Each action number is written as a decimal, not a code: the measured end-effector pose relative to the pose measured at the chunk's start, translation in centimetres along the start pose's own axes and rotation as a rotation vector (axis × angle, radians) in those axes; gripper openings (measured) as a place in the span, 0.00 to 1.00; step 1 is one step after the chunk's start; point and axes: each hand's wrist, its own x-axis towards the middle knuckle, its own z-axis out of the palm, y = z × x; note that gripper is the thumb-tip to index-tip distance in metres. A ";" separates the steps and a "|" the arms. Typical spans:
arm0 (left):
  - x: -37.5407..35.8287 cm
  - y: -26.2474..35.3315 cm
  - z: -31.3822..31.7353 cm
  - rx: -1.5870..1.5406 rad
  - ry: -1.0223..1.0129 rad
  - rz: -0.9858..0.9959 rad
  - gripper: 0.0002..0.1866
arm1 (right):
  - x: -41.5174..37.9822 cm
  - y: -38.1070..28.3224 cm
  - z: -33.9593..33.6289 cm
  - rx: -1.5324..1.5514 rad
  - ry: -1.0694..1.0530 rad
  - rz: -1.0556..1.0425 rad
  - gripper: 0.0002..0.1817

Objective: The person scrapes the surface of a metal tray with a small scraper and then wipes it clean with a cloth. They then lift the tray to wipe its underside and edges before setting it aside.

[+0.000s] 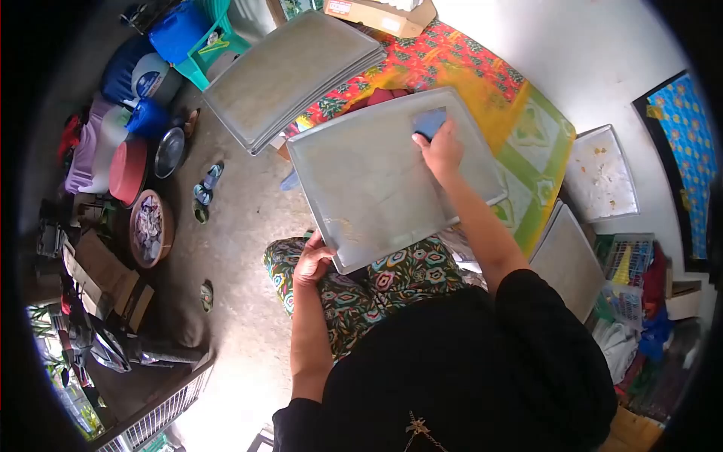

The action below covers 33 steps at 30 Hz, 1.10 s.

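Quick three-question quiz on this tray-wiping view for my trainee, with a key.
1. True or false: the right hand presses a blue cloth on the tray.
2. Which part of the tray does the left hand grip? A) the far edge B) the near corner C) the middle
3. What lies on the floor beyond the tray, up and to the left in the view?

Key: 1 true. 2 B. 3 a stack of trays.
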 end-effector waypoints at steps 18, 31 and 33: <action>0.2 0.2 0.3 -0.080 -0.004 0.005 0.34 | -3.0 -4.6 0.5 -0.140 0.004 -0.257 0.49; -0.4 1.2 2.7 -0.088 0.061 0.030 0.37 | -2.3 -2.9 0.6 0.273 -0.088 -0.094 0.55; -0.4 0.1 0.2 -0.068 0.025 -0.001 0.37 | 1.2 0.9 -0.1 0.322 -0.001 0.003 0.56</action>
